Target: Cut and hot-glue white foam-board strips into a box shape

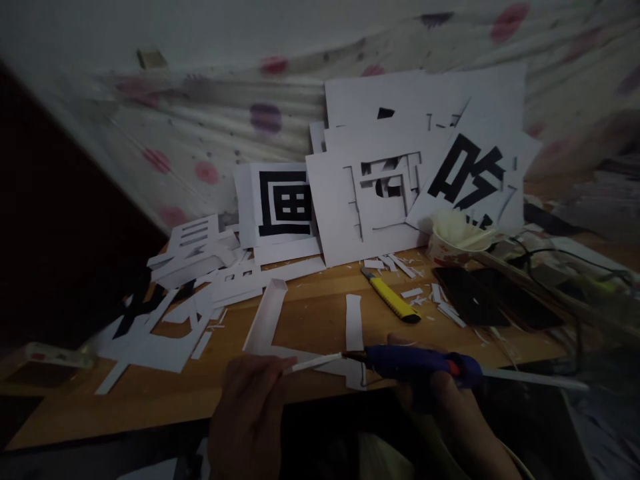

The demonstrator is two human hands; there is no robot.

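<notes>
My left hand (253, 400) pinches a thin white strip (315, 363), held out to the right over the table's front edge. In my right hand (453, 410) is a blue hot glue gun (407, 360), its fingers wrapped round the handle. A long glue stick (535, 380) sticks out of its rear. The gun's dark nozzle meets, or nearly meets, the strip's right end. Behind the strip lies an angled white foam-board piece with raised walls (270, 310). A narrow white piece (354, 320) lies beyond the nozzle.
A yellow utility knife (393, 298) lies mid-table among white scraps. Two dark phones (475, 297) and a paper bowl (453, 243) sit at the right, near cables. Cut boards with black characters (285, 203) lean on the wall. Cut-out sheets (155, 347) cover the left.
</notes>
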